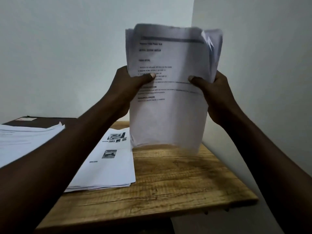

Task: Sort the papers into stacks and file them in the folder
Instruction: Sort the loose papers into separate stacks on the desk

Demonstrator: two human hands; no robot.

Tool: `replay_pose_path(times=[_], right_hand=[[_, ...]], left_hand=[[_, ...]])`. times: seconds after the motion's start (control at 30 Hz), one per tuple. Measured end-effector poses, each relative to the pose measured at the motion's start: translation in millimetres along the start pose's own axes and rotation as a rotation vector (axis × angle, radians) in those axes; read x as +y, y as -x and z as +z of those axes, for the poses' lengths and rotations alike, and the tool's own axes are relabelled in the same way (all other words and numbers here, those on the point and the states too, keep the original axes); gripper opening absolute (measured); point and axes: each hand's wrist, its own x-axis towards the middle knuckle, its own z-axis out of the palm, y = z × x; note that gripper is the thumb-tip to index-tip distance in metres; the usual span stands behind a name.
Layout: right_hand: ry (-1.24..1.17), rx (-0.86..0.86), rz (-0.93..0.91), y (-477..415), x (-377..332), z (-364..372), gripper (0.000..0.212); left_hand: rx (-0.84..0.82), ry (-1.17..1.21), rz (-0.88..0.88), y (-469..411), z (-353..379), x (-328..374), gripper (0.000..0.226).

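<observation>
I hold a bundle of printed papers (170, 115) upright above the wooden table (177, 179); its lower edge hangs just over the tabletop and looks blurred. My left hand (130, 85) grips the bundle's left edge, thumb on the front page. My right hand (214, 92) grips the right edge the same way. A second stack of papers (108, 168) with small photos lies flat on the table, left of the bundle. A third stack (25, 141) lies at the far left on a dark folder (50, 122).
The table stands in a corner, with a white wall behind and another close on the right. Its front edge and right front corner (253, 198) are in view. Bare wood shows under and in front of the held bundle.
</observation>
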Motion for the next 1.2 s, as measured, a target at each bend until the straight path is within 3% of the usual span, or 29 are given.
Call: replay_pose_path(times=[0.13, 0.27, 0.4, 0.5, 0.6, 0.8, 1.0, 1.2], right_hand=[[0.036, -0.038, -0.017, 7.7, -0.4, -1.3, 0.017], [0.075, 0.057, -0.078, 2.9, -6.0, 5.0, 0.005], [-0.03, 0.043, -0.128, -5.9, -18.0, 2.0, 0.02], [-0.035, 0.016, -0.02, -0.7, 1.5, -3.6, 0.026], [0.025, 0.002, 0.075, 9.6, 19.9, -4.7, 0.033], [0.035, 0.022, 0.018, 3.0, 5.1, -4.8, 0.027], [0.031, 0.026, 0.122, 10.3, 22.9, -5.9, 0.038], [0.024, 0.044, 0.137, -6.1, 3.9, -12.0, 0.054]], left_hand=[[-0.022, 0.009, -0.05, 5.4, -3.2, -6.6, 0.034], [0.04, 0.04, -0.055, 3.3, -2.5, -3.9, 0.025], [0.042, 0.092, -0.08, -3.5, -5.2, -0.7, 0.033], [0.041, 0.099, -0.15, 0.8, -8.6, -17.0, 0.034], [0.045, 0.063, -0.192, 14.9, -3.6, -42.9, 0.022], [0.082, 0.117, -0.126, 11.5, 6.7, -48.6, 0.022], [0.001, 0.09, -0.218, 22.6, 11.4, -71.7, 0.029], [-0.057, 0.111, -0.184, 15.0, -0.4, -58.2, 0.024]])
